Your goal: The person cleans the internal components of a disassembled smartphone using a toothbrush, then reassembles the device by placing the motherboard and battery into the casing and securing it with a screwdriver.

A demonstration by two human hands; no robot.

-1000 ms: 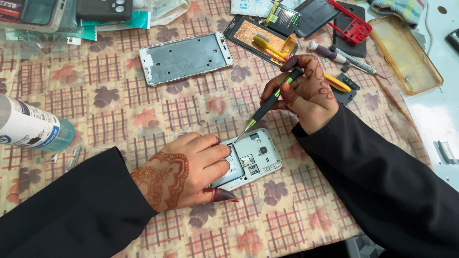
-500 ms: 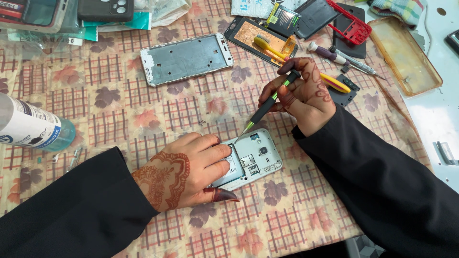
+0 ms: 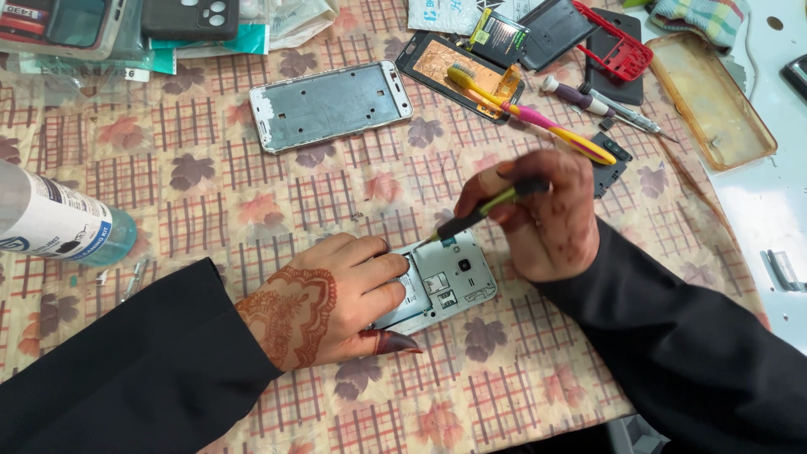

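Left hand (image 3: 324,303) lies flat, fingers spread, on opened phone (image 3: 441,286); right hand (image 3: 542,219) grips green-handled screwdriver (image 3: 487,210), tip inside its shell.

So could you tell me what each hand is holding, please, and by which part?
The right hand holds a screwdriver by its handle. The left hand pins the phone down at its left end.

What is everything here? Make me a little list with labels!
Left hand: left hand presses down on the opened phone.
Right hand: right hand holds a screwdriver, tip at the phone's top edge.
Nearby: silver phone frame, toothbrush, bottle.
Surface: patterned tablecloth.
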